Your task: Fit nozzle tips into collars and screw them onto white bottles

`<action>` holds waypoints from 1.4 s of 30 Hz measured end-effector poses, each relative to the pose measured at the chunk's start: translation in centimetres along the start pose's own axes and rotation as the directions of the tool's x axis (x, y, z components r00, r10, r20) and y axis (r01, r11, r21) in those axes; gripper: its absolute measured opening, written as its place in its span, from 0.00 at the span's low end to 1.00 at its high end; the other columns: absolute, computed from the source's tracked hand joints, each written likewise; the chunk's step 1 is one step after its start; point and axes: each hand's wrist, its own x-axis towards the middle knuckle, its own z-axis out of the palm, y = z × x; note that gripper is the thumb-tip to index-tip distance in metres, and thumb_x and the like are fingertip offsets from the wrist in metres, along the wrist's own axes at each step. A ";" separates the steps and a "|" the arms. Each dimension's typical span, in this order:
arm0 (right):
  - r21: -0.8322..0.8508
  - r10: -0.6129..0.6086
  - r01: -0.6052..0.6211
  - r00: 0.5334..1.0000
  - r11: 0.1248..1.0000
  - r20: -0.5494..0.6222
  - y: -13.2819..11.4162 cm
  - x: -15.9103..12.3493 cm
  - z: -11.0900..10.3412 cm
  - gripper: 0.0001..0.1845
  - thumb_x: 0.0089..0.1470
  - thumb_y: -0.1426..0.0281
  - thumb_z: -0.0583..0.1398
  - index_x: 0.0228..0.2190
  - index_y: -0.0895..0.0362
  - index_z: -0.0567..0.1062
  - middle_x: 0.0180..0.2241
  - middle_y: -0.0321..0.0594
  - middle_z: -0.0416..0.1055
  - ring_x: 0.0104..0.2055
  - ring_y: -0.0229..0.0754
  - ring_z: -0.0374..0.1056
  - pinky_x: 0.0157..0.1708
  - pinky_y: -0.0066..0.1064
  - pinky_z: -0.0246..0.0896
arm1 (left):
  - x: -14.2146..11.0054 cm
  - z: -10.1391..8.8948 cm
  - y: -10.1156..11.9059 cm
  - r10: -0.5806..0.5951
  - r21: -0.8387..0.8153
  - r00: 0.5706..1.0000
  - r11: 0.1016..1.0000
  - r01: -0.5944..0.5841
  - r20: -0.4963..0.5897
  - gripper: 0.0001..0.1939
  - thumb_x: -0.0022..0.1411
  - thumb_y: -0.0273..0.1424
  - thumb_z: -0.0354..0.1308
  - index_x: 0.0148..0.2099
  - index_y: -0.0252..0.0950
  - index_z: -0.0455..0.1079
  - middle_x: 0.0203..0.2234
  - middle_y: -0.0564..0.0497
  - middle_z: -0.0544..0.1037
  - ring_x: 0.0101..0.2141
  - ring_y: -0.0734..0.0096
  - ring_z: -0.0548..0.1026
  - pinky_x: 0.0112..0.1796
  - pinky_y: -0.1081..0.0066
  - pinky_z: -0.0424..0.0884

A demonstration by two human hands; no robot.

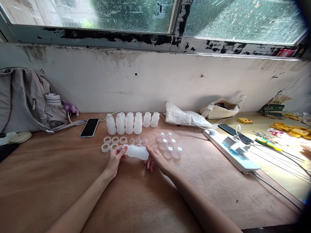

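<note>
A frosted white bottle, waisted in the middle, lies sideways in the air between my hands. My left hand pinches its left end, and something small and clear may be there too, too hidden to name. At the other end, my right hand grips the bottle with thumb and fingers. Just behind my hands are white rings in two rows, partly hidden by my left hand. Beside them stand several clear teat-like pieces. Clear round caps are laid out to the right. More frosted bottles stand upright behind.
A phone lies left of the bottles, near a grey backpack. Behind right are a white padded packet and a cream bag. A power strip with plugs and cables crosses the right side, beside another phone.
</note>
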 end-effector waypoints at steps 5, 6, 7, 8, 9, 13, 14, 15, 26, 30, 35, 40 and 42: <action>-0.138 -0.263 0.256 0.964 0.957 -0.037 -0.1 -0.3 0.1 0.24 0.45 0.55 0.58 0.41 0.56 0.63 0.33 0.39 0.66 0.26 0.35 0.66 0.15 0.21 0.61 | -0.1 0.1 -0.2 0.002 0.027 1.000 1.000 -0.001 -0.009 0.19 0.49 0.38 0.60 0.41 0.31 0.71 0.28 0.49 0.72 0.27 0.76 0.66 0.27 0.78 0.63; -0.176 -0.296 0.284 0.954 0.942 -0.040 -0.1 -0.4 0.2 0.24 0.43 0.56 0.59 0.40 0.56 0.64 0.32 0.38 0.66 0.25 0.34 0.65 0.15 0.21 0.60 | -0.1 0.1 -0.2 0.005 0.032 1.000 0.999 -0.005 0.002 0.19 0.49 0.39 0.59 0.41 0.31 0.71 0.28 0.49 0.73 0.27 0.76 0.66 0.28 0.77 0.63; -0.201 -0.286 0.272 0.957 0.941 -0.047 -0.1 -0.5 0.2 0.22 0.44 0.56 0.59 0.38 0.57 0.65 0.28 0.36 0.66 0.22 0.33 0.65 0.14 0.21 0.58 | -0.2 0.1 -0.2 0.011 0.038 1.000 0.999 -0.012 0.020 0.18 0.49 0.39 0.59 0.40 0.31 0.71 0.28 0.49 0.73 0.28 0.75 0.67 0.29 0.76 0.63; -0.206 -0.244 0.229 0.969 0.951 -0.049 -0.1 -0.5 0.3 0.21 0.46 0.55 0.57 0.34 0.58 0.65 0.23 0.34 0.65 0.18 0.32 0.63 0.12 0.20 0.55 | -0.2 0.1 -0.1 0.020 0.044 0.999 0.999 -0.022 0.044 0.18 0.49 0.39 0.59 0.39 0.31 0.72 0.28 0.49 0.73 0.29 0.74 0.68 0.30 0.75 0.64; -0.193 -0.183 0.172 0.982 0.966 -0.042 -0.1 -0.5 0.4 0.21 0.48 0.53 0.54 0.32 0.59 0.65 0.19 0.32 0.63 0.15 0.31 0.60 0.10 0.20 0.51 | -0.3 0.1 -0.1 0.031 0.051 0.997 0.998 -0.035 0.067 0.17 0.49 0.38 0.59 0.38 0.31 0.72 0.28 0.49 0.73 0.29 0.72 0.68 0.32 0.74 0.64; -0.162 -0.030 0.029 1.000 0.986 -0.002 0.0 -0.8 0.7 0.25 0.53 0.50 0.44 0.29 0.59 0.63 0.15 0.31 0.60 0.09 0.30 0.52 0.06 0.21 0.41 | -0.5 0.2 0.0 0.071 0.072 0.993 0.994 -0.078 0.091 0.15 0.50 0.37 0.59 0.36 0.31 0.73 0.26 0.49 0.74 0.30 0.71 0.69 0.33 0.73 0.64; -0.201 -0.052 0.046 0.998 0.978 -0.025 -0.1 -0.9 0.8 0.25 0.53 0.50 0.43 0.30 0.59 0.63 0.16 0.32 0.62 0.09 0.30 0.53 0.07 0.22 0.43 | -0.6 0.2 0.0 0.072 0.075 0.994 0.994 -0.078 0.080 0.15 0.50 0.37 0.59 0.36 0.31 0.73 0.26 0.49 0.74 0.29 0.72 0.68 0.32 0.74 0.64; -0.269 -0.113 0.092 0.992 0.959 -0.063 -0.1 -1.1 0.9 0.24 0.53 0.50 0.44 0.33 0.58 0.63 0.18 0.33 0.64 0.11 0.32 0.56 0.09 0.22 0.47 | -0.6 0.3 0.0 0.066 0.077 0.995 0.994 -0.072 0.068 0.15 0.49 0.37 0.59 0.36 0.31 0.73 0.26 0.49 0.74 0.29 0.72 0.68 0.31 0.74 0.64; -0.741 -0.564 0.380 0.826 0.554 0.002 -0.5 -2.2 1.3 0.14 0.49 0.59 0.55 0.34 0.57 0.68 0.26 0.39 0.70 0.27 0.40 0.66 0.27 0.27 0.57 | -1.2 0.5 0.4 -0.048 0.029 0.987 0.999 0.044 0.151 0.14 0.52 0.37 0.57 0.34 0.32 0.73 0.26 0.50 0.74 0.29 0.73 0.69 0.34 0.73 0.64; -0.639 -0.499 0.347 0.864 0.686 -0.066 -0.8 -2.4 1.3 0.15 0.50 0.58 0.54 0.24 0.57 0.68 0.19 0.35 0.65 0.22 0.37 0.60 0.23 0.26 0.52 | -1.3 0.6 0.6 -0.004 0.070 0.980 0.997 -0.010 0.197 0.15 0.51 0.38 0.57 0.35 0.32 0.74 0.25 0.50 0.74 0.29 0.71 0.68 0.33 0.73 0.63; -0.337 -0.274 0.217 0.952 0.916 -0.133 -0.6 -2.2 1.5 0.19 0.49 0.55 0.53 0.22 0.58 0.69 0.18 0.35 0.63 0.19 0.35 0.58 0.17 0.25 0.49 | -1.5 0.7 0.8 0.048 0.115 0.985 0.991 -0.068 0.165 0.16 0.48 0.39 0.59 0.34 0.31 0.74 0.25 0.49 0.74 0.30 0.68 0.68 0.32 0.73 0.62; 0.021 -0.003 0.004 0.999 1.000 -0.042 0.2 -1.7 1.7 0.21 0.48 0.52 0.53 0.22 0.58 0.65 0.12 0.29 0.55 0.10 0.28 0.45 0.08 0.22 0.36 | -1.4 0.7 0.7 0.058 0.155 0.987 0.985 -0.082 0.151 0.13 0.50 0.38 0.58 0.31 0.32 0.74 0.23 0.50 0.72 0.29 0.70 0.67 0.31 0.74 0.62; 0.125 0.047 -0.046 0.999 0.991 -0.006 0.3 -1.4 1.7 0.21 0.47 0.52 0.53 0.23 0.58 0.64 0.12 0.29 0.56 0.09 0.27 0.43 0.07 0.21 0.33 | -1.3 0.7 0.7 0.059 0.198 0.992 0.977 -0.080 0.111 0.13 0.50 0.38 0.58 0.28 0.32 0.73 0.22 0.51 0.72 0.27 0.72 0.66 0.29 0.74 0.61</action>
